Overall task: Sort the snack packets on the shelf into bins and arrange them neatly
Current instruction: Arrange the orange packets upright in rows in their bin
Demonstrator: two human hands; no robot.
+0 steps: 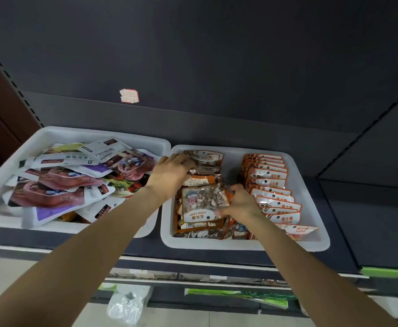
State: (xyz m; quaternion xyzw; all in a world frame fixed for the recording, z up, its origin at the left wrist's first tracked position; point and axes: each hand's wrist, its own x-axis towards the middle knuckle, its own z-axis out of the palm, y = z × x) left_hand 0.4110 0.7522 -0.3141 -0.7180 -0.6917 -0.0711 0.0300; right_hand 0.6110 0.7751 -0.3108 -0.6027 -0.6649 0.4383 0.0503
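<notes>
Right bin (311, 244), left column, brown candy packets (205, 201): we steady the far end with our left hand (173, 172), fingers curled over the packets, right hand (239, 202) pinching the near packet's edge, and should square edges to match the orange row (271, 185).

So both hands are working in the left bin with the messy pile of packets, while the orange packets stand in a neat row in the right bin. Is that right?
Not quite. The head view shows the left hand and right hand both on the brown stone candy packets in the right bin, beside the neat row of orange packets. The messy pile lies untouched in the left bin.
</notes>
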